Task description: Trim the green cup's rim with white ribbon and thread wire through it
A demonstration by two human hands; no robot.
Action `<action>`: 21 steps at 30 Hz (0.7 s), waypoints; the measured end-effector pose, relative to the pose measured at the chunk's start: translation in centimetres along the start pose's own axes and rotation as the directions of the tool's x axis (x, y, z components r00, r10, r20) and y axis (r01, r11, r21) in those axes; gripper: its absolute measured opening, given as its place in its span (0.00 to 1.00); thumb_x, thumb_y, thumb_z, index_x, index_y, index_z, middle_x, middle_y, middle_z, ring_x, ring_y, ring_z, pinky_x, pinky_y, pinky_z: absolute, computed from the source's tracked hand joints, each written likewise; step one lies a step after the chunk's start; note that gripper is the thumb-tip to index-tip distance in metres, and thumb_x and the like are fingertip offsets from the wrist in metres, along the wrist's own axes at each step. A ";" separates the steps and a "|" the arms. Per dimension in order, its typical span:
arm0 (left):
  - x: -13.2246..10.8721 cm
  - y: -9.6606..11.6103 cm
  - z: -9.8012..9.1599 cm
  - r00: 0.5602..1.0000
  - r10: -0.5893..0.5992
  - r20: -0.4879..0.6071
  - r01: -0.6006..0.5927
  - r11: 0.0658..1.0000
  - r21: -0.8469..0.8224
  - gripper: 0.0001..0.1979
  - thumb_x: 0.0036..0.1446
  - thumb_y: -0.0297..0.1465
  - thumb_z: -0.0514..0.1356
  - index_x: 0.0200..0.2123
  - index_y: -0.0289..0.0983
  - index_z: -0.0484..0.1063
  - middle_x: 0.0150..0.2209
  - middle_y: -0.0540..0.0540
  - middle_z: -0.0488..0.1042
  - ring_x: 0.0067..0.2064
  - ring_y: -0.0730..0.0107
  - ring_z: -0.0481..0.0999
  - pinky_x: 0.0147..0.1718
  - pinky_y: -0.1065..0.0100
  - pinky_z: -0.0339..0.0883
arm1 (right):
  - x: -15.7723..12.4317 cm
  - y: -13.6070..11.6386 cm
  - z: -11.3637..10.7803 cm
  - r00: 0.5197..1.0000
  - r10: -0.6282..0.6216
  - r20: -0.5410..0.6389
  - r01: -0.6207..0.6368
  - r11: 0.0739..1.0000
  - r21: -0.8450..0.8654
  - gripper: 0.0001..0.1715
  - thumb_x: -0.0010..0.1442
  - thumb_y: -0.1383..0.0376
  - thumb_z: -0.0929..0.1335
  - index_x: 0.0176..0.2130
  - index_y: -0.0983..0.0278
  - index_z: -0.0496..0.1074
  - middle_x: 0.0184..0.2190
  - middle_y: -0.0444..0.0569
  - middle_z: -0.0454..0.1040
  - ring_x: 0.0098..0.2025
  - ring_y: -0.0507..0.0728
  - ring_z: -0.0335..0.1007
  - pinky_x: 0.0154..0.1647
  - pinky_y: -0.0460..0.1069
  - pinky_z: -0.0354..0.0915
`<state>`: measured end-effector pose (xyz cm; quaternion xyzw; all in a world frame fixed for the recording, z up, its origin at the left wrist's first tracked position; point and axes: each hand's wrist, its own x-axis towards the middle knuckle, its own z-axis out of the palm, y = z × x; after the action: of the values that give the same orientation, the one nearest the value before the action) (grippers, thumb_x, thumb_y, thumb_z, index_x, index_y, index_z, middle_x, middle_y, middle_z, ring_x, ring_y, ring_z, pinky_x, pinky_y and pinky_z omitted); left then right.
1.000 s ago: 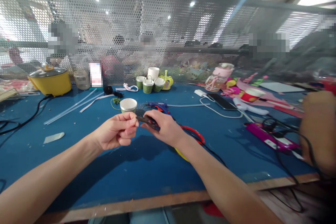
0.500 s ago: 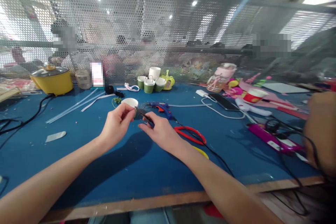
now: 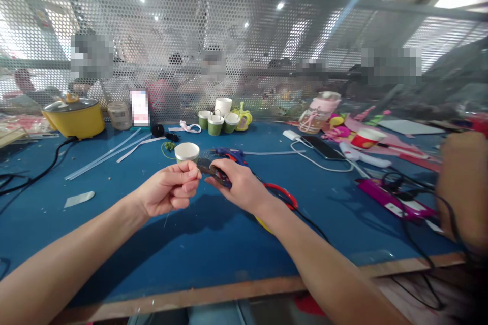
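Observation:
My left hand [image 3: 171,192] and my right hand [image 3: 237,183] meet above the blue table [image 3: 198,244]. The left hand's fingers are curled in a pinch at the end of a small dark piece [image 3: 211,170]. My right hand is wrapped round the rest of that piece; I cannot make out what it is. Just behind the hands stands a white paper cup [image 3: 186,152]. A blue glue gun [image 3: 227,154] lies beyond the right hand, and red-handled scissors [image 3: 282,193] lie beside my right wrist.
At the back stand a yellow pot [image 3: 74,118], a cluster of green-and-white cups [image 3: 219,119] and a pink bottle [image 3: 314,114]. Glue sticks [image 3: 109,153], a phone [image 3: 323,146], cables and a purple tool [image 3: 396,204] lie around. Another person's blurred hand [image 3: 463,188] is at the right. A perforated screen backs the table.
Both hands have come back toward me and a little lower than half a second ago. The left hand has curled tighter at the end of the dark piece.

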<state>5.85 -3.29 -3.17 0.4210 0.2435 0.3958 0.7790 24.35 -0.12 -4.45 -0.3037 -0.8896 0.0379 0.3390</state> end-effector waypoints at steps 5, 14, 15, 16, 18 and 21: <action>0.6 -0.6 0.0 0.897 0.363 -0.250 -0.200 0.841 0.503 0.06 0.51 0.31 0.58 0.26 0.35 0.62 0.17 0.54 0.63 0.16 0.85 0.54 0.13 0.80 0.48 | 0.4 -1.0 0.5 0.962 0.254 0.100 -0.259 0.965 0.038 0.07 0.53 0.64 0.66 0.34 0.64 0.65 0.29 0.47 0.72 0.30 0.54 0.67 0.31 0.47 0.60; 0.5 -0.6 0.2 0.923 0.303 -0.238 -0.195 0.900 0.389 0.10 0.50 0.32 0.59 0.24 0.36 0.60 0.16 0.56 0.61 0.13 0.87 0.49 0.11 0.80 0.43 | 0.2 -0.8 1.0 0.968 0.240 0.069 -0.242 0.970 0.019 0.12 0.53 0.62 0.67 0.37 0.65 0.64 0.32 0.50 0.71 0.33 0.56 0.67 0.34 0.49 0.61; 0.3 -0.4 0.2 0.949 0.238 -0.209 -0.164 0.934 0.319 0.10 0.49 0.32 0.60 0.24 0.36 0.60 0.16 0.56 0.61 0.13 0.87 0.47 0.11 0.81 0.41 | 0.1 -0.6 0.9 0.976 0.211 0.060 -0.213 0.977 0.017 0.12 0.53 0.62 0.67 0.37 0.65 0.64 0.32 0.51 0.72 0.33 0.56 0.68 0.34 0.49 0.62; 0.2 -0.1 0.3 0.966 0.186 -0.178 -0.136 0.955 0.263 0.10 0.48 0.31 0.60 0.23 0.35 0.60 0.15 0.56 0.61 0.13 0.88 0.46 0.11 0.81 0.40 | 0.1 -0.5 0.8 0.982 0.184 0.050 -0.185 0.983 0.016 0.11 0.53 0.62 0.66 0.37 0.65 0.64 0.32 0.51 0.72 0.33 0.56 0.68 0.34 0.49 0.62; -0.1 0.2 0.2 0.987 0.111 -0.116 -0.090 0.981 0.175 0.10 0.48 0.30 0.61 0.24 0.35 0.61 0.15 0.57 0.59 0.14 0.88 0.44 0.11 0.82 0.39 | 0.0 -0.3 0.6 0.990 0.136 0.027 -0.137 0.990 0.021 0.11 0.54 0.63 0.66 0.37 0.65 0.64 0.31 0.51 0.72 0.32 0.56 0.68 0.33 0.49 0.62; -0.1 0.4 0.0 0.997 0.046 -0.057 -0.040 0.995 0.093 0.09 0.48 0.29 0.61 0.24 0.35 0.62 0.14 0.57 0.57 0.14 0.87 0.44 0.11 0.82 0.39 | 0.1 -0.4 0.3 0.995 0.104 0.005 -0.104 0.994 0.030 0.11 0.54 0.62 0.66 0.38 0.65 0.64 0.31 0.51 0.72 0.32 0.55 0.68 0.33 0.49 0.63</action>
<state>5.59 -3.27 -2.86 0.4497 0.2752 0.4131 0.7426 23.88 -0.39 -4.56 -0.3444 -0.8725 0.0694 0.3395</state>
